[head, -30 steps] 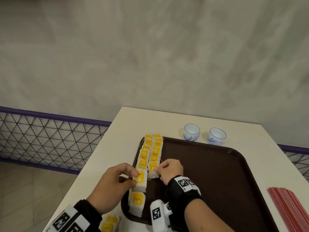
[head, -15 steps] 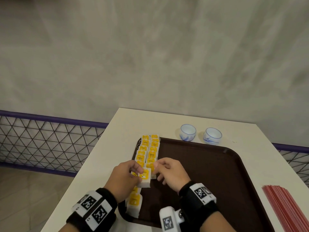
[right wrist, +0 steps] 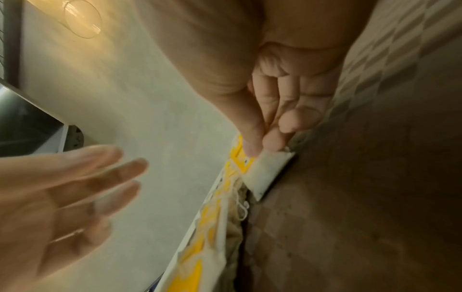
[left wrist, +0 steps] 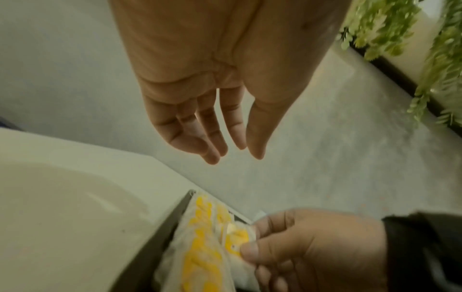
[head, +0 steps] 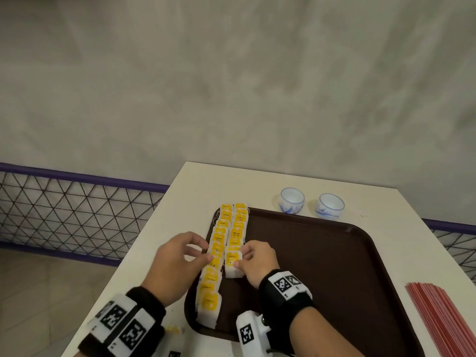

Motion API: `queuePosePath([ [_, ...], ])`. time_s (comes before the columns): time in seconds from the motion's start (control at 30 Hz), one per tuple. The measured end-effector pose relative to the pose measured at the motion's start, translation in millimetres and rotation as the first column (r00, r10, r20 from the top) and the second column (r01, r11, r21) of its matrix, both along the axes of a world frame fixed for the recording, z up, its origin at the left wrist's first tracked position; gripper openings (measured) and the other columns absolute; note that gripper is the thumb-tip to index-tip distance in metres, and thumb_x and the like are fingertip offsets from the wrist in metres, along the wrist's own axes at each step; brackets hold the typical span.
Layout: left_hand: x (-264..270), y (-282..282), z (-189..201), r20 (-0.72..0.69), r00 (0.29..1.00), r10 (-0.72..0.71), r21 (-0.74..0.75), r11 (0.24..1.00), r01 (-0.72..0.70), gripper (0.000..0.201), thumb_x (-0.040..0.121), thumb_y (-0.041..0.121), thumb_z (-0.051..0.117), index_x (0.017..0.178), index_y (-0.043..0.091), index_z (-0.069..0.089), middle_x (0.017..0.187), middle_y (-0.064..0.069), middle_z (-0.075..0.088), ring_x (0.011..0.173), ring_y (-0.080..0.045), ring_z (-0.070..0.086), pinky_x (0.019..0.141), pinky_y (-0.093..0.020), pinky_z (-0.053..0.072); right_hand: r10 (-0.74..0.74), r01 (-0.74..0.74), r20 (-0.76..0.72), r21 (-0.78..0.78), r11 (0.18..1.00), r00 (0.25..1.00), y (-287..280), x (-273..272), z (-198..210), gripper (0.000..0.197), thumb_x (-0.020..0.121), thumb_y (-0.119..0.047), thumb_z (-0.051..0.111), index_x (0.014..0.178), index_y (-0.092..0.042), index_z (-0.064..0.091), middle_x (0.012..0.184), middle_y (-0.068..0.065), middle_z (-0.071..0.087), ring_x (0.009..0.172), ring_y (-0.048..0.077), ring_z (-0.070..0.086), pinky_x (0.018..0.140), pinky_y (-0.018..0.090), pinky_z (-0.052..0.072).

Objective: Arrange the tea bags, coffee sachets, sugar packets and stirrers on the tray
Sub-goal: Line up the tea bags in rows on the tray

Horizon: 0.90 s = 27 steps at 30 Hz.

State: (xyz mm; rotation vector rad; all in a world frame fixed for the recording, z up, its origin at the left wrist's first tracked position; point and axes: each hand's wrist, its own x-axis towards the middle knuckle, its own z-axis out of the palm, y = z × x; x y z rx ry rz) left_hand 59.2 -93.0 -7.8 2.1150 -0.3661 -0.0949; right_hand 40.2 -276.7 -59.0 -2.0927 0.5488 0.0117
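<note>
Two rows of white tea bags with yellow tags (head: 219, 243) lie along the left side of the brown tray (head: 334, 274). My right hand (head: 239, 256) pinches the nearest tea bag (head: 232, 267) of the right row between thumb and forefinger, the bag lying on the tray. In the right wrist view that pinch (right wrist: 260, 152) holds the bag's (right wrist: 268, 170) top corner. My left hand (head: 207, 251) hovers beside the left row, fingers relaxed and holding nothing; the left wrist view shows its fingers (left wrist: 215, 142) straight. Red stirrers (head: 443, 320) lie in a bundle on the table, right of the tray.
Two small blue-and-white cups (head: 292, 199) (head: 331, 205) stand on the white table (head: 159, 240) behind the tray. A purple-railed wire fence (head: 77, 207) runs left of the table. Something yellow (head: 173, 330) lies on the table by my left wrist.
The tea bag my left hand held has passed to my right hand and now lies at the near end of the right row. My left hand has let go and opened.
</note>
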Motion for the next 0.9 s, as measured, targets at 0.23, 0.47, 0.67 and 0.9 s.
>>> queuePosePath([
  [0.23, -10, 47, 10, 0.062, 0.996, 0.061, -0.06, 0.997, -0.057, 0.012, 0.076, 0.016, 0.076, 0.077, 0.024, 0.067, 0.083, 0.014, 0.068, 0.067, -0.003, 0.063, 0.052, -0.011, 0.042, -0.077, 0.076, -0.012, -0.068, 0.995, 0.997, 5, 11, -5, 0.026, 0.077, -0.008, 0.075, 0.073, -0.023, 0.054, 0.085, 0.007, 0.07, 0.08, 0.024, 0.069, 0.078, 0.037, 0.057],
  [0.47, -30, 79, 11, 0.043, 0.998, 0.052, -0.034, 0.998, -0.051, 0.018, 0.075, 0.012, 0.076, 0.075, 0.028, 0.067, 0.083, 0.014, 0.068, 0.067, -0.005, 0.063, 0.051, -0.018, 0.044, -0.08, 0.079, -0.014, -0.071, 0.994, 0.997, -3, -1, 1, 0.032, 0.078, -0.014, 0.076, 0.079, -0.028, 0.047, 0.088, 0.005, 0.067, 0.081, 0.024, 0.069, 0.076, 0.039, 0.057],
  [0.67, -65, 94, 1, -0.128, 0.984, -0.126, 0.287, 0.945, 0.158, 0.014, 0.079, 0.031, 0.073, 0.086, 0.038, 0.064, 0.095, 0.013, 0.065, 0.079, 0.002, 0.061, 0.064, -0.017, 0.051, 0.035, -0.036, 0.063, 0.016, 0.999, 0.997, 4, -41, 38, 0.023, 0.082, -0.022, 0.074, 0.093, -0.025, 0.053, 0.078, 0.0, 0.059, 0.076, 0.022, 0.065, 0.07, 0.034, 0.055],
  [0.9, -76, 81, -40, -0.128, 0.943, -0.307, 0.599, 0.734, 0.32, 0.052, 0.074, 0.038, 0.07, 0.122, 0.037, 0.051, 0.115, 0.012, 0.05, 0.104, -0.009, 0.052, 0.09, -0.018, 0.042, 0.353, -0.353, -0.007, -0.055, 0.934, 0.936, 58, -106, 67, 0.024, 0.08, -0.035, 0.074, 0.095, -0.029, 0.056, 0.078, -0.007, 0.061, 0.07, 0.008, 0.059, 0.065, 0.022, 0.046],
])
